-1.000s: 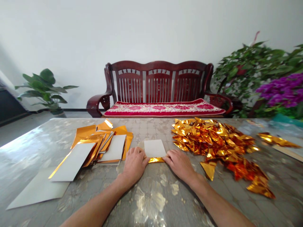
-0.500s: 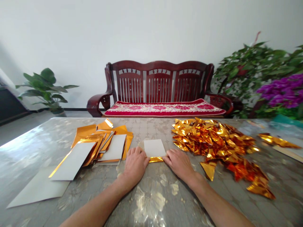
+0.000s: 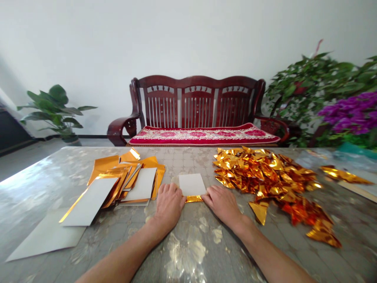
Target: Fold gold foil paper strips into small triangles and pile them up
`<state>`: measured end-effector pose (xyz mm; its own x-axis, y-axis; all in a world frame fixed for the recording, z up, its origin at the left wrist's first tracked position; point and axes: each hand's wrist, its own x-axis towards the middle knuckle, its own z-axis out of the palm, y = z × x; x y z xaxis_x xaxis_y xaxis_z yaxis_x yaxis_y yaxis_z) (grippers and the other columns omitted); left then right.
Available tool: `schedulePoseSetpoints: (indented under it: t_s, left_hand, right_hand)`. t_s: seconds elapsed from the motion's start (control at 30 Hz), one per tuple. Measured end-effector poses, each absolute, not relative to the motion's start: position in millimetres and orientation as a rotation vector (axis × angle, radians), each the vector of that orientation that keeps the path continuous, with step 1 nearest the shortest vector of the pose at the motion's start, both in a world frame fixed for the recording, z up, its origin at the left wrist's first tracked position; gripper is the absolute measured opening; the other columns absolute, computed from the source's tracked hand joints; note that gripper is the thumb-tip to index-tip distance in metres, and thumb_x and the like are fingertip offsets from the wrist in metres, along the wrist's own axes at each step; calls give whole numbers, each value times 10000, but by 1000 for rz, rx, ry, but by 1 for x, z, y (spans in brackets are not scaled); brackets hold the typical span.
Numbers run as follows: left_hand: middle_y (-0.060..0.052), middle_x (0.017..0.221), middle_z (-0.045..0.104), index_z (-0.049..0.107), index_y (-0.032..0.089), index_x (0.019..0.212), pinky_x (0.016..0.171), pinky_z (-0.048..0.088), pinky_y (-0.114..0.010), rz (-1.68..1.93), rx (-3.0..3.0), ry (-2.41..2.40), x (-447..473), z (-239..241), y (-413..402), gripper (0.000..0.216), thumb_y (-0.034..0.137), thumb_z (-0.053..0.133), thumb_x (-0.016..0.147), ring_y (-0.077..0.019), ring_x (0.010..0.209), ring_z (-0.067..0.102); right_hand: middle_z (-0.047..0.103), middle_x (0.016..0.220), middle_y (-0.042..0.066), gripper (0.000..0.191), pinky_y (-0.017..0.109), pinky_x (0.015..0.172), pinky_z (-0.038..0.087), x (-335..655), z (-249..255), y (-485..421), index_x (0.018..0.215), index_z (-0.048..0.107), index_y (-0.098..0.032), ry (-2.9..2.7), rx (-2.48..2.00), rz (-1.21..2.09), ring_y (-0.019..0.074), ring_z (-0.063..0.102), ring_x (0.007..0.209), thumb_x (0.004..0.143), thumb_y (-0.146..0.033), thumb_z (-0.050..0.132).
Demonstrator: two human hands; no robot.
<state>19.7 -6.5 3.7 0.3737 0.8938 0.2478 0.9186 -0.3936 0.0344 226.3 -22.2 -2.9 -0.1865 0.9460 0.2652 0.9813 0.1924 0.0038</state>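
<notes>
A small sheet of gold foil paper (image 3: 192, 184) lies white side up on the table in front of me, its near edge folded over to show a gold strip. My left hand (image 3: 168, 204) presses on the strip's left end and my right hand (image 3: 223, 203) on its right end, fingers curled down onto the fold. Left of my hands lies a loose stack of flat gold and white sheets (image 3: 129, 180). To the right spreads a heap of folded gold foil pieces (image 3: 268, 177).
The table (image 3: 188, 247) has a glossy marbled top. A large white sheet (image 3: 47, 236) lies at the near left. More gold foil (image 3: 344, 175) sits far right. Behind the table stand a red wooden bench (image 3: 197, 110) and potted plants (image 3: 53, 110).
</notes>
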Motion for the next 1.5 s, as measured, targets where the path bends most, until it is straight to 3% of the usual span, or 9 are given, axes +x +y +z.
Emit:
schedulePoseSetpoints:
  t_s: [0.47,0.6,0.7,0.87,1.03,1.27,1.5]
  left_hand:
    - [-80,932,623,683,182,869,951,366,-434,-356,-2506,-1648,20,8,-9,218,349,553,919,-264,957,535]
    - [-56,1089,601,646,221,1051,972,387,-419,-523,-2537,-1639,18,4,-9,186,301,629,884,-253,1045,511]
    - [-44,1181,581,662,246,1036,957,416,-371,-546,-2686,-1494,18,0,-7,146,252,559,933,-235,1107,489]
    - [-37,993,624,656,233,1019,863,467,-322,-324,-2877,-1254,20,2,-9,179,236,483,974,-204,974,536]
    - [-78,990,623,619,157,1037,819,494,-362,-80,-2824,-1147,25,7,-22,153,155,498,943,-234,932,559]
    - [-87,976,614,610,127,1038,760,506,-359,-57,-2741,-1116,32,3,-32,166,99,516,905,-238,890,573]
    - [-97,936,624,622,118,997,733,504,-364,-41,-2724,-1117,35,2,-34,155,83,520,885,-248,879,581]
  right_hand:
    - [694,818,31,252,307,651,308,225,-2,-24,755,625,-210,-2218,-1879,-267,188,619,790,947,-348,539]
    - [693,818,27,254,305,648,302,225,-2,-24,758,623,-209,-2223,-1886,-269,185,617,789,951,-347,532]
    - [692,818,26,244,304,646,300,224,-1,-24,762,620,-209,-2221,-1887,-270,187,615,795,947,-348,545]
    - [682,800,20,251,306,642,307,225,-3,-24,748,611,-212,-2188,-1869,-280,191,611,784,936,-375,577]
    - [661,788,14,236,299,631,325,226,-6,-24,766,609,-210,-2154,-1850,-252,182,596,743,913,-395,621]
    - [640,914,36,65,319,776,360,222,-5,-29,958,668,-232,-2243,-1580,-398,207,553,894,898,-253,658]
    - [665,926,12,132,319,808,343,222,-6,-35,1028,695,-269,-2458,-1230,-315,188,525,895,934,-239,607]
